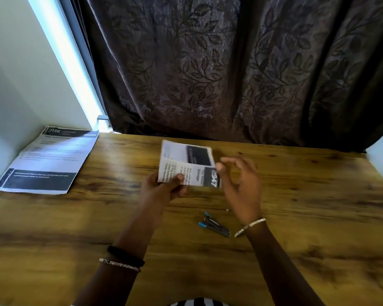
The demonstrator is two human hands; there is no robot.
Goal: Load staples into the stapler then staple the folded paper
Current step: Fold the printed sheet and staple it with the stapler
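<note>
My left hand (161, 187) pinches the lower left corner of a folded printed paper (187, 163), holding it above the middle of the wooden table (75, 217). My right hand (239, 180) hovers just right of the paper, fingers spread and curled, holding nothing; its thumb tip is close to the paper's right edge. A small black stapler with blue ends (213, 224) lies on the table below the paper, between my two forearms, nearer the right wrist.
A flat printed sheet (47, 160) lies at the table's far left corner against the white wall. A dark leaf-patterned curtain (230, 74) hangs behind the table's back edge. A tiny pale speck (227, 210) rests on the wood near the stapler.
</note>
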